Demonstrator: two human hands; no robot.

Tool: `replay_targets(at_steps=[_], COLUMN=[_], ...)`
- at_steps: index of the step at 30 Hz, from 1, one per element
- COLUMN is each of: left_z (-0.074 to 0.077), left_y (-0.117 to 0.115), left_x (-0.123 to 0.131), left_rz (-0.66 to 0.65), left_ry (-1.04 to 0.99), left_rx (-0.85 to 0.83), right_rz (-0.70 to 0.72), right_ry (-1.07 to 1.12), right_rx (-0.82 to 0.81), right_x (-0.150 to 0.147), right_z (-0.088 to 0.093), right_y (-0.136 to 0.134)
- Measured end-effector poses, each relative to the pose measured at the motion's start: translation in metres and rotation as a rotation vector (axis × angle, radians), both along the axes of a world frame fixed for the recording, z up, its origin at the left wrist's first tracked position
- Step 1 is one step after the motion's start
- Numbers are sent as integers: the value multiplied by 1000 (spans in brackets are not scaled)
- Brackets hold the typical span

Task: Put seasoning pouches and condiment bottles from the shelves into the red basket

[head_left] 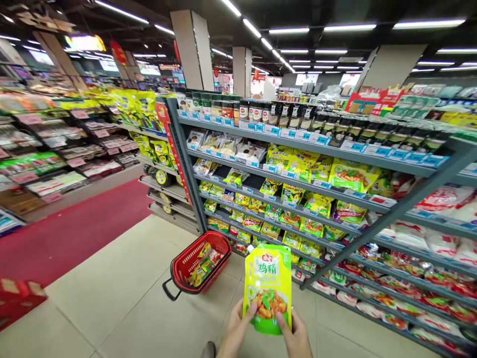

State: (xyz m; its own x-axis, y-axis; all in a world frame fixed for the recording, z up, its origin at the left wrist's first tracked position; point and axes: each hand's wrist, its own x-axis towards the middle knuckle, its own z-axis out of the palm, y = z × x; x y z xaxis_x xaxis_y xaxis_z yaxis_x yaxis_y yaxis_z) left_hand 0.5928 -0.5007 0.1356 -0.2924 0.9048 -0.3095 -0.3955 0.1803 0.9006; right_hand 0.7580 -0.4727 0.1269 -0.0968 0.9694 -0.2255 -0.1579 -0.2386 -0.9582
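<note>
A yellow and green pouch of chicken bouillon, with a white spout cap at its upper left corner, is held upright with its printed front towards me. My left hand grips its lower left edge, thumb on the front. My right hand grips the lower right edge the same way. The fingers behind the pouch are hidden. On the floor to the left of the pouch stands a red shopping basket with a black handle. Several colourful packets lie inside it.
A grey shelf unit with seasoning bags and jars runs along the right. A diagonal grey bar crosses its front. Produce shelves stand at the left beyond a red floor strip. A red box sits at the lower left.
</note>
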Motion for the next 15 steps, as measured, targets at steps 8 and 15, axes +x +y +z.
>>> replay_targets(at_steps=[8, 15], left_z=[23, 97], left_y=[-22, -47], left_x=[-101, -227], left_rz=[-380, -96], left_ry=[63, 490], left_rx=[108, 209], right_rz=[-82, -397], right_ry=[48, 52], right_rx=[-7, 60], right_x=[-78, -123], right_z=[32, 48], right_y=[-55, -83])
